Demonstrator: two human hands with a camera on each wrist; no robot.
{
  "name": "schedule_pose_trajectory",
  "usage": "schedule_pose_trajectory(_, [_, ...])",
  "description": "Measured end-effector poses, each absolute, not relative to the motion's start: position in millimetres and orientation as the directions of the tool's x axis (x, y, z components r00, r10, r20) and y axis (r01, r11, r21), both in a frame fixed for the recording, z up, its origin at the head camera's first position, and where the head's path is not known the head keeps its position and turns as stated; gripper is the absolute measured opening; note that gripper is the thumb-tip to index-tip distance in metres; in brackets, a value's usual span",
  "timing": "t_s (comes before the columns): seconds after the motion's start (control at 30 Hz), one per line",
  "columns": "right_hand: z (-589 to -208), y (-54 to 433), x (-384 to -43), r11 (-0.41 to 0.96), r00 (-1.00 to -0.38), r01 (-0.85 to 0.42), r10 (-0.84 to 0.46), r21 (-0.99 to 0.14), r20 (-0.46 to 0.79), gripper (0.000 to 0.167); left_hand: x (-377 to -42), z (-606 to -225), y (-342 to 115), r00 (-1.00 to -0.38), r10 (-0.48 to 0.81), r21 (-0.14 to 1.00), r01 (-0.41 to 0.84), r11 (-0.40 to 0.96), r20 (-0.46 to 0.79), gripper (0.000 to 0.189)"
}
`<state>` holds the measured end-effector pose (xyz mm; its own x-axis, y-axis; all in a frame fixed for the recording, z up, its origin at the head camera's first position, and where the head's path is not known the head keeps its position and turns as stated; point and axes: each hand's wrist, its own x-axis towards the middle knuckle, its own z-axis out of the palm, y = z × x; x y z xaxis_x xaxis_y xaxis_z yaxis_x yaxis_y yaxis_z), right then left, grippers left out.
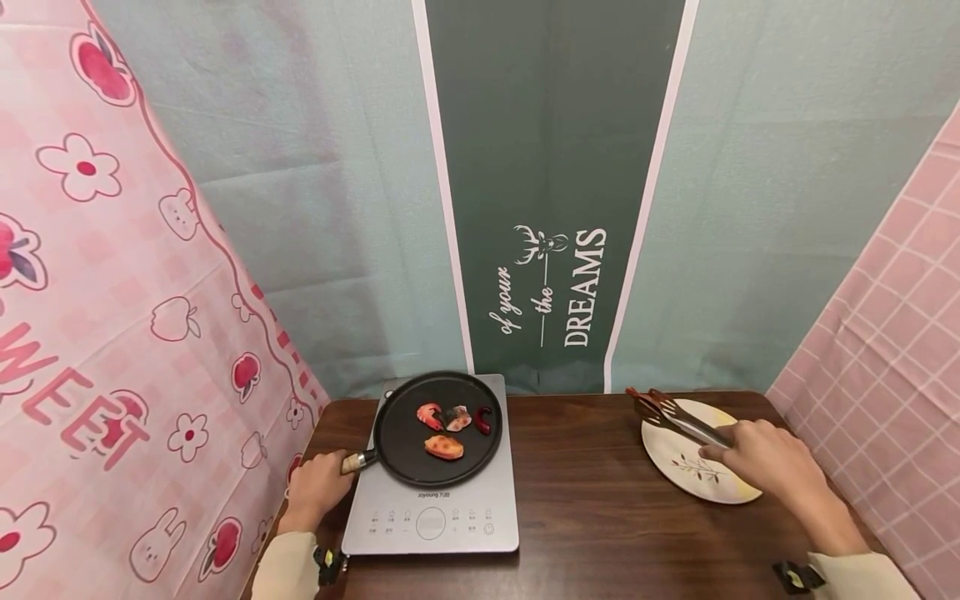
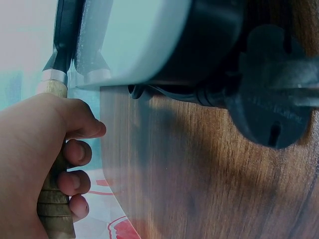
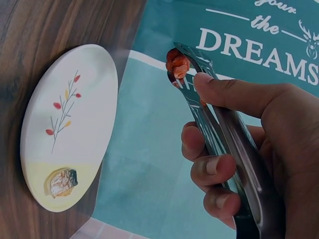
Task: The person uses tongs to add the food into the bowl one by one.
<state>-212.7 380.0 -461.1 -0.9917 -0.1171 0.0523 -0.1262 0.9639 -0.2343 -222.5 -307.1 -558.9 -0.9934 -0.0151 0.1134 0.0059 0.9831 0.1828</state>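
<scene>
My left hand [image 1: 318, 487] grips the wooden handle [image 2: 56, 206] of a round black frying pan [image 1: 405, 454], fingers curled round it. In the pan lie a shrimp [image 1: 429, 415], a dark-skinned fish piece [image 1: 458, 418], a curved dark red piece [image 1: 482, 421] and a golden-brown piece [image 1: 444, 447]. With my right hand [image 1: 772, 458] I hold metal tongs [image 3: 239, 154], which pinch a glossy reddish-brown food piece [image 3: 178, 63]. The tongs are over the far left part of an oval white plate [image 1: 671, 454]. On its yellow end sits a browned, dark-edged piece [image 3: 62, 182].
Beneath the pan is a silver induction cooker [image 1: 480, 500] with a touch panel. A black plug [image 2: 271, 89] and cord show beside it in the left wrist view. Printed cloths [image 1: 360, 250] hang behind and at both sides of the brown wooden table [image 1: 577, 492].
</scene>
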Motion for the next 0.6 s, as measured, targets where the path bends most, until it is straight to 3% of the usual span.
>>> schedule_pose_trajectory(0.17, [-460.6,373.4,-215.4,0.963,-0.990,-0.138,-0.130,-0.234,0.050,0.051,-222.4,-558.7,-306.9,-0.994,-0.013,0.179,0.007,0.984,0.112,0.018])
schedule_pose_trajectory(0.4, [-458.7,364.8,-219.3,0.960,-0.988,-0.151,-0.139,-0.236,0.069,0.030,-222.0,-559.2,-307.1,-0.990,-0.004,0.170,0.020,0.985,0.141,0.015])
schedule_pose_trajectory(0.6, [-458.1,359.9,-222.4,0.959,-0.988,-0.148,-0.135,-0.242,0.070,0.029,-222.0,-560.2,-307.5,-0.990,-0.003,0.167,0.021,0.986,0.141,0.015])
